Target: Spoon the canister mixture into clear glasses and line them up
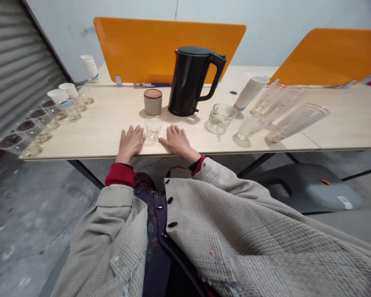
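Both hands lie palm down near the front edge of the worktop (111,117), fingers stretched out and the grip of each loose, with nothing held. Between them stands the task's thing, a small clear cup (153,127), upright, with dark bits and a little pale stuff at its bottom. The left hand (131,141) is just beside it on one side, the right hand (177,141) on the other — whether either thumb touches it, I cannot tell.

Behind the cup, farther from the front edge, sits a grey canister (152,105) with a wood-coloured lid; right of that stands a black kettle (187,84), its handle towards the worktop's right end. An orange panel (136,49) rises behind both.

To the right of the hands are a glass vessel (219,117) with greenish specks, a stack of white paper cups (250,93), and several stacks of clear cups (297,121). Along the left edge, from the front left corner back, runs a row of clear cups (40,121) — dark bits in their bottoms — with two white cups (58,96) towards its far end.
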Tool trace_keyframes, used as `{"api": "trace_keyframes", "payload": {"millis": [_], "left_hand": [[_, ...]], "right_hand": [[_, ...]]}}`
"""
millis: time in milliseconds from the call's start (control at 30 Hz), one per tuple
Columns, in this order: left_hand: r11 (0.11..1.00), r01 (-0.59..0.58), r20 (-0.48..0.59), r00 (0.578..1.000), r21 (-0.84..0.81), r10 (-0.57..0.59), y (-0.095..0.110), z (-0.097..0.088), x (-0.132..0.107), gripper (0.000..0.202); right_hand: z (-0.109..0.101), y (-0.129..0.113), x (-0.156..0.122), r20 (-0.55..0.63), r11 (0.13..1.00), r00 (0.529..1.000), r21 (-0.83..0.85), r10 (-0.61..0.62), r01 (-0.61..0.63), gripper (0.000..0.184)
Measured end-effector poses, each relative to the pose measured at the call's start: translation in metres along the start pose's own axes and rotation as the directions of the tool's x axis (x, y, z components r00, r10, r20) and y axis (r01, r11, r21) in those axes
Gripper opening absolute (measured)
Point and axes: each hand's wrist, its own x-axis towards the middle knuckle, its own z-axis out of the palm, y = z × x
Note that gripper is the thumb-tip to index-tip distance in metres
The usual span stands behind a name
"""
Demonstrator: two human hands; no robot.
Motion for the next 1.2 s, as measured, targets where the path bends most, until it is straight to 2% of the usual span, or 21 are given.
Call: {"api": "trace_keyframes", "payload": {"millis": [1200], "left_hand": [[1.000,-0.002,-0.002,1.000,0.007,0.002,-0.0024,0.0019,0.0024,0.065]], "right_hand": [[-0.0010,0.0007,0.0008,0.004,1.000,1.000,0.002,-0.005,0.005,0.081]]}}
